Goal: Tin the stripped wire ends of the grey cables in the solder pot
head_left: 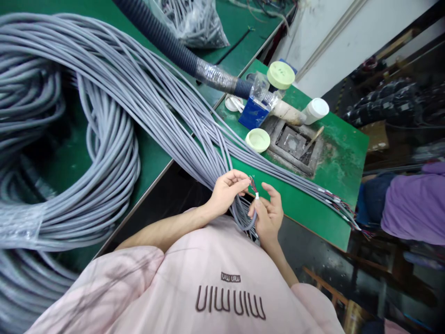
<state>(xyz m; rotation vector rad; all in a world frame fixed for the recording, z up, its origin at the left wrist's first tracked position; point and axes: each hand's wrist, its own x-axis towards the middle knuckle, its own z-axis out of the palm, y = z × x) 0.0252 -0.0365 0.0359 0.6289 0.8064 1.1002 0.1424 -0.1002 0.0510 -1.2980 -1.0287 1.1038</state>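
Observation:
A grey cable [251, 223] bends up in front of my body, with a white band near its end and thin coloured wires [253, 184] fanning out above it. My right hand [269, 215] grips the cable just below the white band, its index finger raised. On the other side, my left hand [229, 189] pinches the tips of the thin wires between thumb and fingers. A bundle of many grey cables [187, 139] passes behind my hands and runs across to the right, where stripped coloured ends [342, 206] lie at the table's edge.
Large cable coils [114, 153] fill the left table. A ribbed hose [167, 41] leads to a blue box [253, 112]. Beside a square metal pot [295, 144] stand a pale green dish [257, 140] and a white jar [316, 110]. A person in purple [413, 204] is at right.

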